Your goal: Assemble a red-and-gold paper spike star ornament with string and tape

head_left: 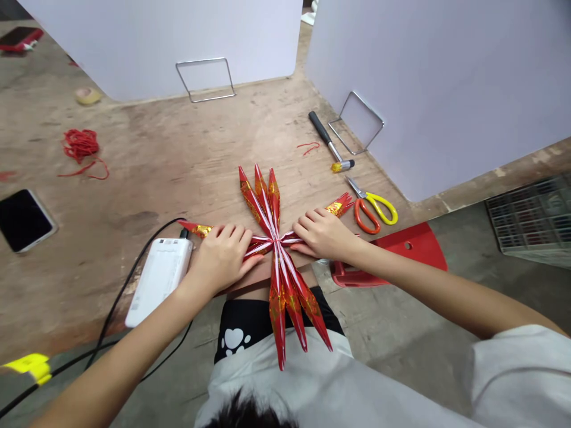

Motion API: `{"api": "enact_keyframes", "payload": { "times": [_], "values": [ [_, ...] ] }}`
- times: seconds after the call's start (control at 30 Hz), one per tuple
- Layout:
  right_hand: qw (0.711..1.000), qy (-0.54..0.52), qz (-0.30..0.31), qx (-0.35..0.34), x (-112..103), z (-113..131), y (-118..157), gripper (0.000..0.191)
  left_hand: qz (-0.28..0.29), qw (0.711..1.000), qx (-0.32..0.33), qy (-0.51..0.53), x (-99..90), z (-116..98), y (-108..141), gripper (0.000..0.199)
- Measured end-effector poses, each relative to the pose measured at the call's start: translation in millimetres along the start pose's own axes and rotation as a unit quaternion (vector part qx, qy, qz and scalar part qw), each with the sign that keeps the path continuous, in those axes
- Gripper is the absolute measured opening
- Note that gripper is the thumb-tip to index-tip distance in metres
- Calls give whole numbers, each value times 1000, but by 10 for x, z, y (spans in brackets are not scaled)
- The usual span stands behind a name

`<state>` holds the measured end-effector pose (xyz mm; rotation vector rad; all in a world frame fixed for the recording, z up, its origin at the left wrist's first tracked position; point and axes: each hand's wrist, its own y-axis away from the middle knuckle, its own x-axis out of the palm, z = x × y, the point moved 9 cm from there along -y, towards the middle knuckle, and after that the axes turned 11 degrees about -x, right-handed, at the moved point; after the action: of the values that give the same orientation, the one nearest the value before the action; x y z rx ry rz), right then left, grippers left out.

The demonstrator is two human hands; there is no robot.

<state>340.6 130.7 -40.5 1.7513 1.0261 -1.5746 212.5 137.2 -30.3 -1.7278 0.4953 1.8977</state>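
Note:
A folded red-and-gold paper ornament (pixel 277 261) lies at the table's front edge, its pointed arms fanning out from a pinched centre. Several points reach away over the wood, and others hang past the edge toward my lap. My left hand (pixel 225 252) is wrapped over the left-hand arms, with one gold-banded tip poking out beyond it. Around the right-hand arms my right hand (pixel 319 235) is closed, their tips showing past the knuckles. Scissors (pixel 372 208) with one red and one yellow handle lie just right of that hand.
A small hammer (pixel 330 142) rests behind the scissors near a red thread scrap (pixel 308 147). White boards (pixel 196 35) on wire stands wall the back and right. A white power bank (pixel 160 279) with a black cable, a phone (pixel 27 220) and red string (pixel 81 145) are left.

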Motion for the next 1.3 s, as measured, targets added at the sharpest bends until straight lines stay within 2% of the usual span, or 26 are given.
{"api": "enact_keyframes", "payload": {
  "times": [0.17,0.27,0.37,0.53,0.6,0.77,0.93,1.03,1.1,1.17,1.3],
  "values": [
    [999,14,34,17,-18,-64,104,55,-11,1000,-10,-12,-11,98,153,54],
    [999,24,34,18,8,-105,156,57,-11,999,-25,-33,6,159,193,61],
    [999,34,-2,9,9,-132,192,56,-17,998,-24,-64,4,194,203,54],
    [993,78,-83,-39,-48,-106,237,51,-98,991,55,-70,-102,110,247,46],
    [988,97,-104,-57,-65,-80,252,49,-111,990,72,-47,-108,97,259,46],
    [988,96,-105,-62,-74,-68,256,47,-67,995,61,28,-52,160,191,51],
    [1000,18,-9,12,-66,-184,194,53,5,1000,1,16,-69,282,58,58],
    [997,-64,-17,46,-208,-198,119,67,7,997,-53,57,-192,312,-20,66],
    [990,-128,-44,39,-309,-159,29,87,1,990,-64,123,-250,252,-76,80],
    [981,-188,-47,14,-320,-89,-79,103,13,984,-49,170,-221,128,-132,97],
    [966,-258,8,-20,-119,41,-211,117,58,984,-21,167,-7,-92,-189,113]
  ]
}}
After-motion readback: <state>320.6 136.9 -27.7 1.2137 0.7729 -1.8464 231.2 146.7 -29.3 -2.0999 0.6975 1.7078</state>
